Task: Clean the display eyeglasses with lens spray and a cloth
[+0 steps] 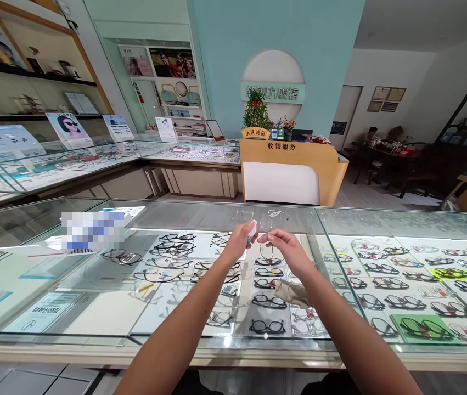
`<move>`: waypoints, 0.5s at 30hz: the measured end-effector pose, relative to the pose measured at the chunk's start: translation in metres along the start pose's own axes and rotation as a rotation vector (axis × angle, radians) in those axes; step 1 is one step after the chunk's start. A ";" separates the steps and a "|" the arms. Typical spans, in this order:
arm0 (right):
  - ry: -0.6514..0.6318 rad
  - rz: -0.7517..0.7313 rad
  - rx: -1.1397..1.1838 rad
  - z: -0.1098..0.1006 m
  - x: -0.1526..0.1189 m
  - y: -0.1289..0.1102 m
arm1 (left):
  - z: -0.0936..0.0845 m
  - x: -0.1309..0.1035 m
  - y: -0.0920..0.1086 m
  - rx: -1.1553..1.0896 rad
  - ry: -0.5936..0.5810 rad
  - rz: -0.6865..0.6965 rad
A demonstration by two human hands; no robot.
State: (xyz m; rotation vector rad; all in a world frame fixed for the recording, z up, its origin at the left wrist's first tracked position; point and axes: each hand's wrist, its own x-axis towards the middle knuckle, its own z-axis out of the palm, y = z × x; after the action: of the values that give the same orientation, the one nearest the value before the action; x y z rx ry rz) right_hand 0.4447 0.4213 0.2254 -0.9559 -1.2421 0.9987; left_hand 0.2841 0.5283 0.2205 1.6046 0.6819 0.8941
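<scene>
My left hand (239, 241) is closed around a small white bottle (253, 231) held above the glass counter. Close beside it, my right hand (288, 248) pinches a thin-framed pair of eyeglasses (266, 224) between thumb and fingers. The frame is faint against the glass, and much of its outline is hard to make out. A crumpled beige cloth (293, 292) lies on the countertop by my right forearm. Under the glass, a column of dark-framed glasses (268, 300) sits below my hands.
The glass display counter (233, 341) spans the front, with more eyeglasses (426, 329) inside on the right. Open white papers or a box (134, 213) lie on its left part. Beyond stand a wooden cashier desk (332, 164) and further display cases (192, 152).
</scene>
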 end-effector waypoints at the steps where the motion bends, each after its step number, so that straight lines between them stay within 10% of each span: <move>1: -0.007 0.003 -0.004 0.000 0.000 0.001 | 0.000 0.000 -0.001 0.000 -0.002 -0.002; 15: 0.099 -0.006 0.148 -0.011 0.007 0.005 | 0.003 -0.006 -0.001 0.073 -0.171 0.027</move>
State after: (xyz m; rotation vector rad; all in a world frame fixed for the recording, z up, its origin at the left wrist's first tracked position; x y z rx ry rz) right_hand 0.4555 0.4294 0.2218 -0.8745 -1.0733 1.0120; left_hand 0.2836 0.5221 0.2186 1.7370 0.5796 0.7486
